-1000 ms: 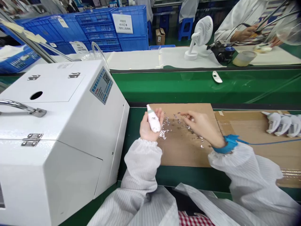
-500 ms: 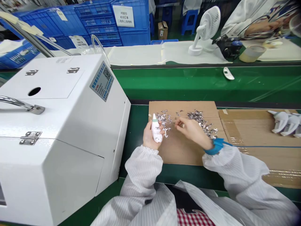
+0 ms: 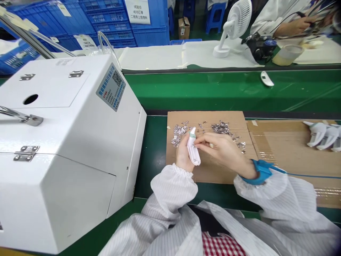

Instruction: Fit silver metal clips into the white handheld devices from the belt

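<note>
My left hand (image 3: pixel 184 153) is wrapped round a white ear thermometer housing (image 3: pixel 194 153), its pale tip pointing up and away from me. The fingers of my right hand (image 3: pixel 217 145) are pinched together against the side of the housing. Whatever sits between those fingertips is too small to make out; it may be a small metal piece. Beyond my hands, small shiny metal clips (image 3: pixel 178 135) lie scattered on a cardboard sheet (image 3: pixel 213 174). A denser pile of the same metal clips (image 3: pixel 221 127) is behind my right hand. A blue wrist strap (image 3: pixel 262 172) circles my right wrist.
A large white machine (image 3: pixel 87 142) fills the left side. More white housings (image 3: pixel 323 135) lie on the right-hand cardboard (image 3: pixel 287 149). Across the green conveyor belt (image 3: pixel 197 90) stand a white fan (image 3: pixel 234 25), a tape roll (image 3: pixel 287 55) and blue crates (image 3: pixel 149 33). A co-worker's hand (image 3: pixel 298 26) is at upper right.
My right hand has moved from the metal clips to the housing and now touches it. My left hand has shifted right with the housing, which has tilted.
</note>
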A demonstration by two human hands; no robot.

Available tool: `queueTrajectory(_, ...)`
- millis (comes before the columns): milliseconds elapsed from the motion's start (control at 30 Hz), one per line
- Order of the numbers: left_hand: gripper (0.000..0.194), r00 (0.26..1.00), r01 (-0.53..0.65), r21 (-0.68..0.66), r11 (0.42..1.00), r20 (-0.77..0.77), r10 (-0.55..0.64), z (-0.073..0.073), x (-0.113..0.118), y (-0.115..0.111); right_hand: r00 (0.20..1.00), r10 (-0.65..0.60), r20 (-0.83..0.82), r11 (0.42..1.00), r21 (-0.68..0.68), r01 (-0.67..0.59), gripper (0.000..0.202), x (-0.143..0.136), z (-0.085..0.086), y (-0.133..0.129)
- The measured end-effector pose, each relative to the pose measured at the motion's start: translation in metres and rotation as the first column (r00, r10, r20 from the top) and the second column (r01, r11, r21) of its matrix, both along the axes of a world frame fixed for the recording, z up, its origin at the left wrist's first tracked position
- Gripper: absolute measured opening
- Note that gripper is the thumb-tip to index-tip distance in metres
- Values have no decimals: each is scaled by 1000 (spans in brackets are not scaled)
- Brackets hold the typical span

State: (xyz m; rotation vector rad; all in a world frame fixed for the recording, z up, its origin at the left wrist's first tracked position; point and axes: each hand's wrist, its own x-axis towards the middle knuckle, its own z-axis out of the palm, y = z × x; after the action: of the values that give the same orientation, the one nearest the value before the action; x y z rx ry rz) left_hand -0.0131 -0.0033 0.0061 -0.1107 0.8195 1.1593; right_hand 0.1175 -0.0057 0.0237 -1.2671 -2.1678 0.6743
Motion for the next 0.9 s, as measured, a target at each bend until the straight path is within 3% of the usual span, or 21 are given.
queueTrajectory(100, 17, 1000, -15, 0, 1000, 1, 15, 0, 1, -2, 992, 79, 99, 990, 110, -90, 21, -2, -6, 0)
queueTrajectory(233, 20, 999, 0, -14, 1000, 36, 1, 2, 2, -3, 971, 69, 229, 973, 201, -116, 29, -2, -13, -1)
queueTrajectory(367, 33, 990, 51, -76, 996, 132, -41, 9, 1, -4, 963, 68, 259, 970, 207, -124, 28, -4, -11, -6)
queueTrajectory(433, 35, 984, 87, -103, 991, 165, -70, 10, -1, -3, 992, 31, 121, 983, 175, -52, 25, -2, 0, -7)
queueTrajectory(500, 33, 984, 104, -143, 984, 156, -81, 7, -2, -3, 975, -139, -173, 976, 141, 164, 19, 2, 17, -8)
queueTrajectory(567, 29, 990, 113, -201, 973, 108, -93, -2, 0, -6, 784, -276, -556, 929, 57, 367, 27, 5, 37, -9)
queueTrajectory(633, 28, 992, 126, -261, 957, 52, -117, -12, 5, -11, 545, -239, -803, 928, -22, 373, 43, 4, 52, -10)
queueTrajectory(700, 25, 993, 111, -276, 955, 4, -115, -21, 12, -17, 434, -129, -892, 963, -8, 269, 53, -3, 57, -10)
queueTrajectory(767, 22, 995, 85, -269, 959, -30, -97, -26, 18, -22, 428, -64, -902, 974, 37, 223, 55, -14, 53, -11)
queueTrajectory(900, 21, 995, 77, -273, 959, -41, -92, -27, 21, -25, 429, -40, -902, 956, 90, 279, 55, -35, 39, -12)
